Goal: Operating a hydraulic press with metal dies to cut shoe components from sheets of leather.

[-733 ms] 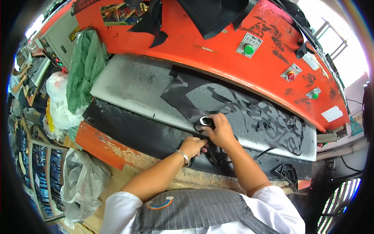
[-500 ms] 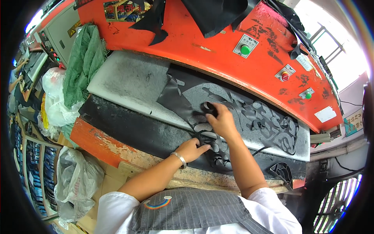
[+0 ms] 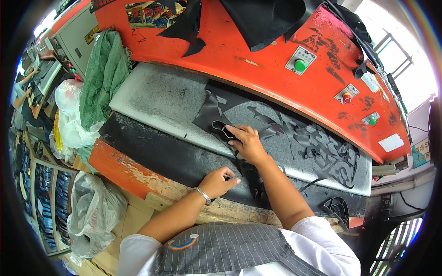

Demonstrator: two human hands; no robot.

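My right hand (image 3: 249, 143) grips a dark, thin-walled cutting die (image 3: 222, 130) between thumb and fingers, near the left end of a black leather sheet (image 3: 209, 110). That sheet is full of cut-out holes and lies on a grey-white cutting board (image 3: 161, 87). Closer to me, my left hand (image 3: 218, 182) is closed over the black front ledge (image 3: 156, 147). Something small and dark shows at its fingertips, too hidden to name. Between my forearms, a strip of black scrap (image 3: 251, 177) hangs over the board's front edge.
A red-orange machine beam (image 3: 267, 64) with green buttons (image 3: 299, 66) and a red button (image 3: 346, 98) spans behind the board. A second cutting die (image 3: 337, 209) sits at the right of the ledge. Plastic bags (image 3: 94, 211) and a green sack (image 3: 106, 78) are on the left.
My right hand has moved left with the cutting die, toward the sheet's left edge. My left hand has drawn back from the scraps and its fingers have curled in. The view has shifted slightly.
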